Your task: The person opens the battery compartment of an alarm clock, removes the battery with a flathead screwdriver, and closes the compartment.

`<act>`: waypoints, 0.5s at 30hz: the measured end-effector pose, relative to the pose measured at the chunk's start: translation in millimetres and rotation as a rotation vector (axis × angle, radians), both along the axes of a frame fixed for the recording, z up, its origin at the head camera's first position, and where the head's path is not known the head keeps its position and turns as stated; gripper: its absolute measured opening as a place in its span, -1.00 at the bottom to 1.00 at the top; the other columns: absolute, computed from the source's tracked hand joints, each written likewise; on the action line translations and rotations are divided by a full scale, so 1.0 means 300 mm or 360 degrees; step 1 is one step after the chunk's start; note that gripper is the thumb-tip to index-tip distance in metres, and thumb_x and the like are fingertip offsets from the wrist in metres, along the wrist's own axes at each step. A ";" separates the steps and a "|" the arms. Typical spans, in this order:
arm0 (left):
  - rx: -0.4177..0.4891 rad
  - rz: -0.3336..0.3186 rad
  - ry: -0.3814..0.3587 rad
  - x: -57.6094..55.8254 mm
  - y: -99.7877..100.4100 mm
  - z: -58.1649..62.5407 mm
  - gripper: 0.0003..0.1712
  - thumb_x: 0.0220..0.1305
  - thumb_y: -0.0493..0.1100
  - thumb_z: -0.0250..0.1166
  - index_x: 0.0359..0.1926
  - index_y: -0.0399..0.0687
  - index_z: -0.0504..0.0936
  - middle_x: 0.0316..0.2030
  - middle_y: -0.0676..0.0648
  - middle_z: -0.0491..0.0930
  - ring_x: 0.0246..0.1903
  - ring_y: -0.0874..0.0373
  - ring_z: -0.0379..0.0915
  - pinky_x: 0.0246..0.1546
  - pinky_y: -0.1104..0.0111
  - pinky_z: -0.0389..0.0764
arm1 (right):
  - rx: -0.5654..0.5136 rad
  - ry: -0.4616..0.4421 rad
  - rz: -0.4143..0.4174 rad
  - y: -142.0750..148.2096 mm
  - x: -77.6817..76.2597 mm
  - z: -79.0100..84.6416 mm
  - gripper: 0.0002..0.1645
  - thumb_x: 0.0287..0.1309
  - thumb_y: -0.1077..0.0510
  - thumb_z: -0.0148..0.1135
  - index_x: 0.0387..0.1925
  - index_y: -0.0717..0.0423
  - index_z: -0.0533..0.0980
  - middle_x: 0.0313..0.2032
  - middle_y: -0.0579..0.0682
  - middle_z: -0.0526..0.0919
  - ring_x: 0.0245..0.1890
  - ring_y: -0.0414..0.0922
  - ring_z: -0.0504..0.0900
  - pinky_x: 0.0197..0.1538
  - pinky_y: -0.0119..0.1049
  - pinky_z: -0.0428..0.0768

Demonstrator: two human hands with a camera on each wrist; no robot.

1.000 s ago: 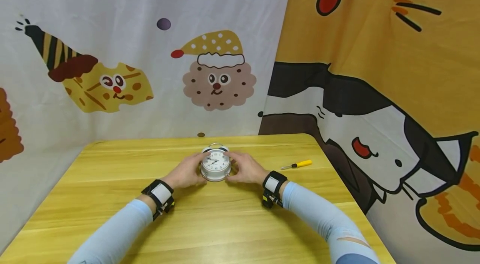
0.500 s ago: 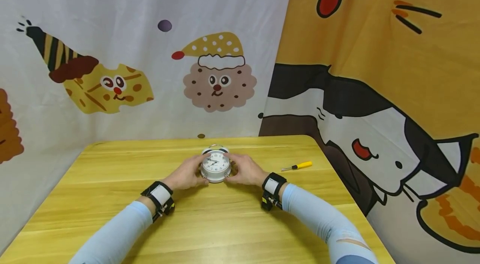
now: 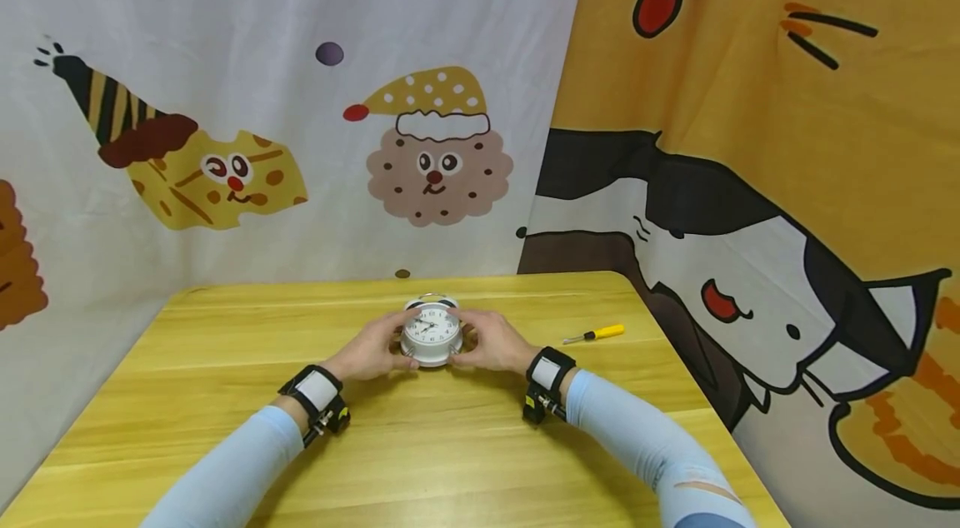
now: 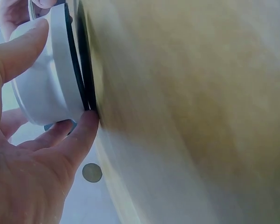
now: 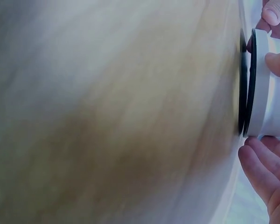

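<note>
A round white alarm clock [image 3: 431,330] with twin bells and a handle on top is at the far middle of the table, its numbered dial facing up towards the head camera. My left hand [image 3: 372,349] holds its left side, thumb on the near part of the casing. From the right, my right hand [image 3: 491,341] grips the opposite side in the same way. In the left wrist view the clock's black back rim [image 4: 79,70] is close over the tabletop, with fingertips [image 4: 89,122] right at that rim. The right wrist view shows the white casing [image 5: 263,112] between thumb and fingers.
A small screwdriver [image 3: 603,332] with a yellow and black handle lies on the table to the right of the clock. The wooden table [image 3: 420,461] backs onto a printed white curtain [image 3: 255,28], with an orange cat-patterned one [image 3: 735,78] along the right.
</note>
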State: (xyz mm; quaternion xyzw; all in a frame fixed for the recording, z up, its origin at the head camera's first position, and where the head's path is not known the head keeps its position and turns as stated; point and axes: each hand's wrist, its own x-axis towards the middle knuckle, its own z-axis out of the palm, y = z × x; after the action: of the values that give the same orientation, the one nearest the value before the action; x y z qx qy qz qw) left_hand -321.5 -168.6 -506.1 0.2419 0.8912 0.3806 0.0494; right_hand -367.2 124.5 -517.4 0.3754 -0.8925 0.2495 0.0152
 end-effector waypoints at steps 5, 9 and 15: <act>0.0066 -0.0017 -0.0072 -0.006 -0.011 0.001 0.19 0.33 -0.09 0.66 0.78 -0.18 0.17 0.67 -0.42 0.31 0.55 -0.42 0.46 0.57 -0.30 0.46 | -0.0032 -0.0020 -0.0009 0.001 -0.003 0.009 0.08 0.21 -0.14 0.73 0.64 0.05 0.45 0.35 0.09 0.79 0.08 -0.07 0.86 0.07 -0.31 0.81; 0.0163 -0.0028 -0.0175 -0.005 -0.018 0.005 0.14 0.40 -0.07 0.61 0.79 -0.18 0.16 0.69 -0.45 0.27 0.57 -0.47 0.42 0.56 -0.30 0.48 | -0.0055 -0.0103 -0.0042 0.000 -0.001 0.020 0.05 0.22 -0.17 0.70 0.63 0.02 0.47 0.36 0.09 0.78 0.10 -0.06 0.86 0.08 -0.30 0.81; 0.0300 -0.0019 -0.0268 -0.004 -0.022 0.008 0.13 0.49 -0.05 0.56 0.79 -0.24 0.08 0.69 -0.48 0.23 0.59 -0.51 0.37 0.58 -0.27 0.47 | -0.0142 -0.0240 -0.0058 0.000 0.003 0.038 0.00 0.24 -0.15 0.69 0.60 0.04 0.51 0.34 0.12 0.79 0.13 -0.02 0.85 0.03 -0.40 0.80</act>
State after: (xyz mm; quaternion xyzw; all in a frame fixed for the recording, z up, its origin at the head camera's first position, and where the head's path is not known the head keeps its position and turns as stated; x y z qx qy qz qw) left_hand -322.6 -175.3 -503.5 0.2179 0.8427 0.4813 0.1033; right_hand -366.2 124.6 -506.0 0.3383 -0.8857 0.3164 -0.0309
